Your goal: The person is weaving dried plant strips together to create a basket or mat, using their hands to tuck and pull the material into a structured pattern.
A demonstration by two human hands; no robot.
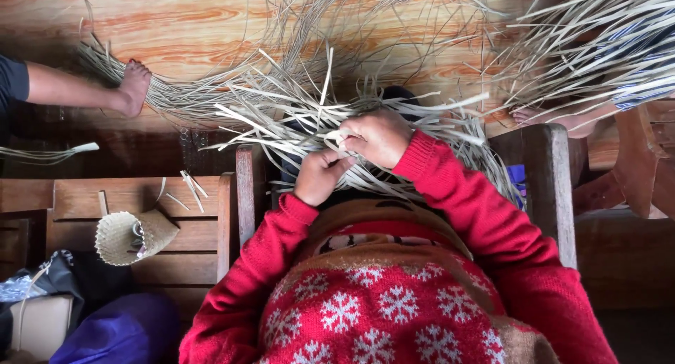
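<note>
Both hands met over the lap: left hand (320, 176) and right hand (378, 135) pinched the pale straw strips (295, 121) (loose ends fanned outward), fingers clenched tight.

I sit in a wooden chair (555, 174), and beyond it is the wooden floor (176, 20) with an orange grain. On this floor, just past the chair, pale reed strips (281, 97) lie in long curved bundles, spreading wide to both sides. At the far left of the chair, another person's bare foot (133, 86) rests on the floor, touching the strips. Just beside the chair on its left stands a wooden bench (140, 209). On its slats lie a small woven hat (133, 236) and a few short loose strips (190, 188).
</note>
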